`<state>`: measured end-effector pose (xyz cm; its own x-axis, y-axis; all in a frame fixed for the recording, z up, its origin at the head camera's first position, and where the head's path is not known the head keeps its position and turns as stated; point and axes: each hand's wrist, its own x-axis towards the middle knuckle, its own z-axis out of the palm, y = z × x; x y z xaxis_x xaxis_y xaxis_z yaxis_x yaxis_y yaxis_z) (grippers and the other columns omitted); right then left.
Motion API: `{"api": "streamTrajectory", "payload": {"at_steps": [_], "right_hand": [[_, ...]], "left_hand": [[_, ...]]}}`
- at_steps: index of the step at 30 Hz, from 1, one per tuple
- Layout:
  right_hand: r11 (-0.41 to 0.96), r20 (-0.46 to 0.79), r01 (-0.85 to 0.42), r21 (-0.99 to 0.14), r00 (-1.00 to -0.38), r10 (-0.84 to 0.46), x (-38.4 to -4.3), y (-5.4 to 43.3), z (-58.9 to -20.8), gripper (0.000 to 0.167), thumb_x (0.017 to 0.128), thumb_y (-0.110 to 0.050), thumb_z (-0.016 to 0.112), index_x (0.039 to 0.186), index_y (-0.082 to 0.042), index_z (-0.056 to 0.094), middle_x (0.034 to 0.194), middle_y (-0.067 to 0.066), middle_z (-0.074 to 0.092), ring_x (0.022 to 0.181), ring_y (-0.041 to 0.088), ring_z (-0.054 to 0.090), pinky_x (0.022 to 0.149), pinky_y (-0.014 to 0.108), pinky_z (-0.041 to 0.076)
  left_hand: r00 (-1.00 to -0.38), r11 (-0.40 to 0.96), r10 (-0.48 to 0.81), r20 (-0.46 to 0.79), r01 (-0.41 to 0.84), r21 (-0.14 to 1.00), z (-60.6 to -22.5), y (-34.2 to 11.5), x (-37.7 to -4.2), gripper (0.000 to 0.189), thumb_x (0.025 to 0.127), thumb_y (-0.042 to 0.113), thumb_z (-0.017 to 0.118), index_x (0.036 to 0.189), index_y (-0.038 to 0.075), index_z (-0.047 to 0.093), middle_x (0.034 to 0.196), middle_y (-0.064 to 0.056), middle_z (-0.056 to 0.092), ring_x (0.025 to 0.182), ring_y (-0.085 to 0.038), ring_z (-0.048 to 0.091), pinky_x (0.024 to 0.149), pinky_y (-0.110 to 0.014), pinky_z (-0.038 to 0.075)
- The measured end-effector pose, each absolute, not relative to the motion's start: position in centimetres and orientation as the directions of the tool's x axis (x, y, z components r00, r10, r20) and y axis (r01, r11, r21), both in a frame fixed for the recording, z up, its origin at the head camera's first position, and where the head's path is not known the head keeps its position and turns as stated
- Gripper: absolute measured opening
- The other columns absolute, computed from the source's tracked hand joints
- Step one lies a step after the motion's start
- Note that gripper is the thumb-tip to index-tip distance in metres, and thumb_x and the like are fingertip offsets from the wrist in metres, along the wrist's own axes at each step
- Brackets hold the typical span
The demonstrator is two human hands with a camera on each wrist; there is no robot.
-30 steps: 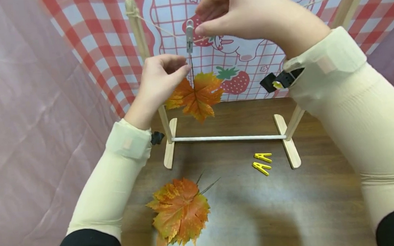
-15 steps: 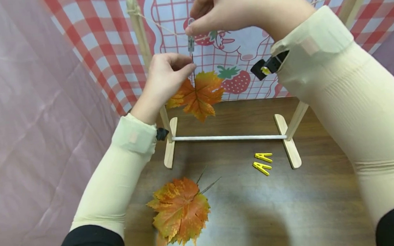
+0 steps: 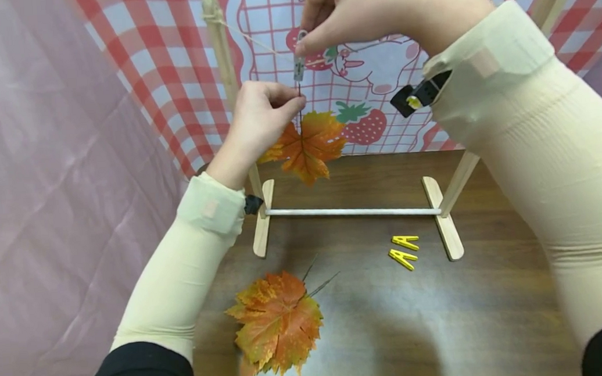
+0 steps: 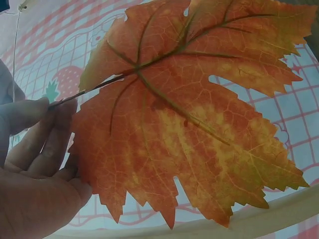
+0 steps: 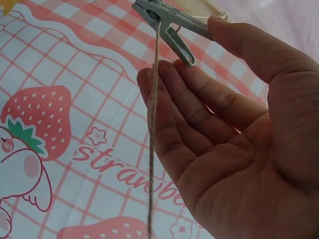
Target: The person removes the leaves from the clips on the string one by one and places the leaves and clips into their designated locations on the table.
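An orange maple leaf (image 3: 311, 143) hangs below a grey clothespin (image 3: 299, 67) on the string. My left hand (image 3: 267, 114) pinches its thin stem between thumb and finger, just under the clip; in the left wrist view the leaf (image 4: 199, 109) spreads out beyond the fingertips. Up at the clothespin, my right hand (image 3: 367, 11) has its thumb on one handle and a finger at the other. Seen from the right wrist, the clothespin (image 5: 192, 23) sits across the twine (image 5: 152, 124), its handles spread apart.
The twine runs between two wooden posts (image 3: 224, 59) joined low down by a white rod (image 3: 352, 211). On the wooden table lie two yellow clothespins (image 3: 402, 259) and a pile of maple leaves (image 3: 279, 323). A strawberry-print cloth (image 3: 378, 89) hangs behind.
My right hand has moved left onto the clothespin, from which its thumb was apart a second ago. The clothespin now leans slightly. My left hand has shifted a little right to the stem.
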<state>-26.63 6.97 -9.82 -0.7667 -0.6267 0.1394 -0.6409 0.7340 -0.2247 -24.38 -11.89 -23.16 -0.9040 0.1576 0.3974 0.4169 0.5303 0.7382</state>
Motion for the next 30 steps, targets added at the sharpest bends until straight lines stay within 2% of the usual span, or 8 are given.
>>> {"api": "streamTrajectory", "payload": {"at_steps": [7,17,24,30], "right_hand": [[0.728,0.138,-0.660,-0.189,-0.751,-0.645,-26.8,7.3,-9.7,0.041,0.096,-0.047,0.068,0.109,-0.009,0.076,0.104,0.006,0.073,0.087,0.015,0.062,0.073,0.027,0.047],[0.732,0.185,-0.673,-0.110,-0.737,-0.650,-26.4,7.8,-10.2,0.037,0.104,-0.041,0.058,0.112,-0.011,0.078,0.100,0.006,0.072,0.076,0.021,0.052,0.062,0.029,0.041],[0.756,0.232,-0.641,-0.137,-0.762,-0.604,-26.1,8.1,-10.1,0.042,0.105,-0.040,0.056,0.122,-0.008,0.075,0.111,0.007,0.072,0.085,0.018,0.053,0.071,0.029,0.041],[0.771,0.275,-0.619,-0.150,-0.775,-0.568,-25.9,8.5,-10.1,0.043,0.105,-0.041,0.055,0.128,-0.009,0.072,0.119,0.006,0.070,0.093,0.018,0.055,0.076,0.027,0.040]], "left_hand": [[-0.907,0.533,0.159,0.390,0.411,0.739,-23.0,-11.8,-24.3,0.016,0.097,0.017,0.072,0.102,0.004,0.081,0.091,-0.003,0.076,0.077,-0.012,0.063,0.067,-0.026,0.048],[-0.915,0.541,0.172,0.365,0.397,0.742,-23.1,-11.5,-24.2,0.018,0.098,0.019,0.072,0.103,0.005,0.081,0.093,-0.002,0.075,0.077,-0.012,0.060,0.068,-0.026,0.048],[-0.921,0.556,0.184,0.344,0.386,0.736,-23.4,-11.6,-23.8,0.018,0.099,0.020,0.070,0.100,0.005,0.081,0.088,-0.003,0.074,0.073,-0.014,0.057,0.065,-0.028,0.046],[-0.918,0.567,0.200,0.343,0.394,0.723,-23.7,-11.6,-23.6,0.018,0.099,0.020,0.071,0.102,0.005,0.081,0.089,-0.001,0.074,0.075,-0.012,0.061,0.065,-0.027,0.047]]}}
